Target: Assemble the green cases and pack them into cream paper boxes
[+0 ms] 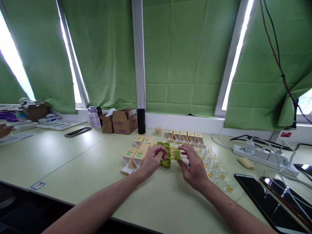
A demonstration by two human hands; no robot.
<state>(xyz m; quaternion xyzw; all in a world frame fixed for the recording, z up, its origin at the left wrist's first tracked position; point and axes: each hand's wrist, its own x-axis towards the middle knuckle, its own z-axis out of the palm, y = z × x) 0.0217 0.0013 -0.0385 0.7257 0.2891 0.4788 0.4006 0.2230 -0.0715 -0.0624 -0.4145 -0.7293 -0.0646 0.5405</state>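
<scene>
Green and white, the small block [179, 155] is pinched in the right hand [194, 165] above the bench [148, 201], where a loose grip could drop it onto the yellow pieces [172, 152] beside it; its long axis seems to run left to right, green end toward the left hand [153, 160]; that hand's fingers curl by the open green containers [166, 163], and I cannot tell whether they hold anything. The right hand could knock the nearby clear cups [222, 176] if it swung outward.
</scene>
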